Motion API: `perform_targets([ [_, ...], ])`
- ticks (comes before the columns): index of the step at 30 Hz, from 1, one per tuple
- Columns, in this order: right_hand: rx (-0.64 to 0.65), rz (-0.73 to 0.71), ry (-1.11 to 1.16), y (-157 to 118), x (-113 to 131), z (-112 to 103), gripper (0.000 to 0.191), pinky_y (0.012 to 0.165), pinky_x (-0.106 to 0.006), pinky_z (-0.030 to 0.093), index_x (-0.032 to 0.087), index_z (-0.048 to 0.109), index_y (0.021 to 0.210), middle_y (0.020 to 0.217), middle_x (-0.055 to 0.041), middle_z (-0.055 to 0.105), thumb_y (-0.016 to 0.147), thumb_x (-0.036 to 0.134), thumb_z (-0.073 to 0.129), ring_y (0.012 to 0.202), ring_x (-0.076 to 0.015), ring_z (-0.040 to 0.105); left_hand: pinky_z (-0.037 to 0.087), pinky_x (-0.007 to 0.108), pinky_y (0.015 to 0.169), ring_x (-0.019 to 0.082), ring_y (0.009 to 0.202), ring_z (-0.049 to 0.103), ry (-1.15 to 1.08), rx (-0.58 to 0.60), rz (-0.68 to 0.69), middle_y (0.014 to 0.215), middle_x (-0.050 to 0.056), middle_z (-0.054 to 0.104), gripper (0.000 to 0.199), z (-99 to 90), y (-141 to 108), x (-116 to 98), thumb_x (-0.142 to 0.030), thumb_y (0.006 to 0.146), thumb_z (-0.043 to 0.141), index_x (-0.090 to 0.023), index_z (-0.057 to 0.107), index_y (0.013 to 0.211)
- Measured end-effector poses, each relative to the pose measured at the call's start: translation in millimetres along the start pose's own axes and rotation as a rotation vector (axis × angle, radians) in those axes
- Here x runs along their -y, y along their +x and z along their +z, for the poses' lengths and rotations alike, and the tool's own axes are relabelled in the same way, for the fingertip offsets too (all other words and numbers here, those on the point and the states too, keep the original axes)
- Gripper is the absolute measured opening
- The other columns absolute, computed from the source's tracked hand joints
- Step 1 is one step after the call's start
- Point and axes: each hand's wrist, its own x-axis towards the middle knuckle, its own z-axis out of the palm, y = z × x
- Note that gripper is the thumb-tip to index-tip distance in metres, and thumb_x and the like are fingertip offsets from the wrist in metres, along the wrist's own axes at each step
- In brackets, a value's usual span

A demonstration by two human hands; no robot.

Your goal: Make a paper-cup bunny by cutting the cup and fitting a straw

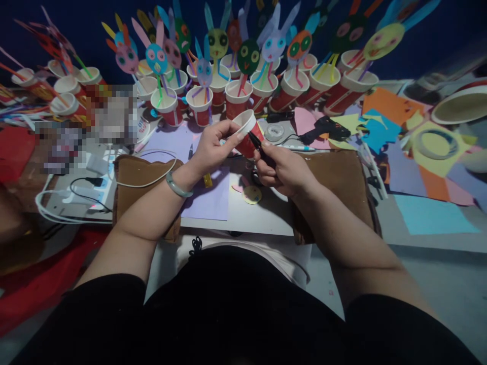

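A likely light, crushable paper cup (247, 120) is pinched at its sturdier rim by the left grip (213, 146); alongside, a black tool (255, 141) is clasped by the right grip (286, 168).

The right hand (279, 165) hides most of the black tool (255, 142), so its kind is unclear, and the base of the red cup (248, 146). Blocky blurring hides the items (114, 114) at left. The top edge cuts off some paper rabbits (262, 15); the right edge cuts off a blurred tub (460, 107). Marks on the yellow paper face (251, 194) are too small to read.
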Motion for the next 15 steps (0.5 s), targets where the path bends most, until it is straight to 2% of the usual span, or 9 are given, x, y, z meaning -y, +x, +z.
perform_targets([
  [6, 0.038, -0.014, -0.068, -0.4, 2.9, -5.3, 0.039, 0.037, -0.015, 0.020, 0.020, 0.061, 0.083, 0.044, 0.0103, 0.037, 0.099, 0.054, 0.067, 0.038, -0.0037, 0.018, 0.059, 0.031, 0.067, 0.016, 0.071, 0.069, -0.032, 0.048, -0.034, 0.073, 0.001, 0.069, 0.050, -3.8, 0.6, 1.4, -0.071, 0.092, 0.071, -0.021, 0.069, 0.085],
  [15, 0.045, 0.007, -0.078, -1.4, 5.7, -7.0, 0.043, 0.037, -0.018, 0.017, 0.020, 0.063, 0.081, 0.044, 0.0098, 0.034, 0.096, 0.059, 0.071, 0.038, -0.0039, 0.017, 0.053, 0.030, 0.066, 0.013, 0.069, 0.064, -0.051, 0.054, -0.037, 0.071, 0.000, 0.066, 0.050, -6.0, 1.9, 0.4, -0.071, 0.090, 0.073, -0.022, 0.066, 0.081],
])
